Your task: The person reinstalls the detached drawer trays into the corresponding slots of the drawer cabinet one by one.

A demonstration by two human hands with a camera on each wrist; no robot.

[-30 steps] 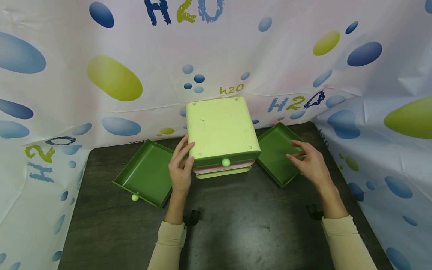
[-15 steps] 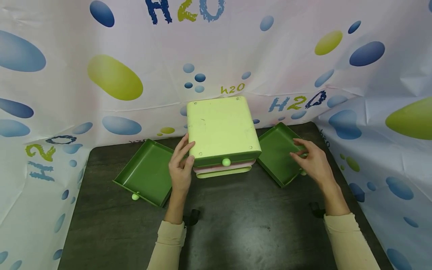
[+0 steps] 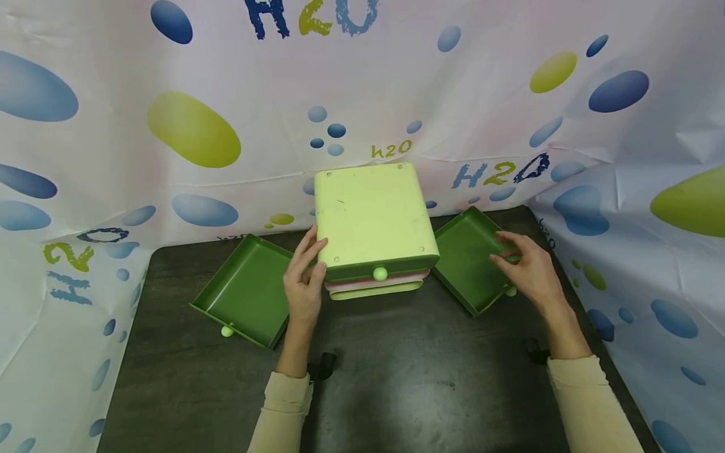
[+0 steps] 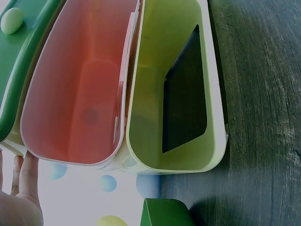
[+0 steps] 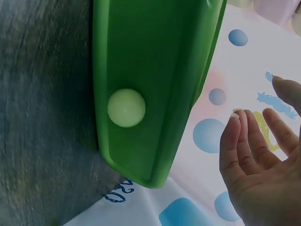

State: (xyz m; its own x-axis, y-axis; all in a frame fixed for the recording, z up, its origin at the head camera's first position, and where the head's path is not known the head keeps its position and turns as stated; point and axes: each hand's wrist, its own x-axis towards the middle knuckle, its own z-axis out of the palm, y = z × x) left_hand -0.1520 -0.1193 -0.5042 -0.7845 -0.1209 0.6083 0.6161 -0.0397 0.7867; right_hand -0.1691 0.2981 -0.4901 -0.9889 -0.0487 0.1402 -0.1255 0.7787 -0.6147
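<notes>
A stacked drawer unit (image 3: pixel 370 211) stands at the back middle, its pale yellow-green top section filled by a green drawer with a round knob (image 3: pixel 380 274). Below are a pink shell (image 4: pixel 77 94) and a yellow-green shell (image 4: pixel 146 89), both without drawers. My left hand (image 3: pixel 304 277) touches the unit's left side, fingers extended and thumb by the front corner. My right hand (image 3: pixel 528 267) hovers over the front right part of a loose green drawer (image 3: pixel 467 258), fingers loosely bent, holding nothing. That drawer's knob (image 5: pixel 126 108) shows in the right wrist view.
Another loose green drawer (image 3: pixel 249 289) lies left of the unit, its knob (image 3: pixel 227 330) toward the front. A dark wooden table (image 3: pixel 391 377) carries everything. A patterned white sheet (image 3: pixel 255 113) hangs behind and along both sides.
My right hand has drifted slightly right, uncovering the right drawer's knob in the head view. My left hand, the unit and both loose drawers keep their places.
</notes>
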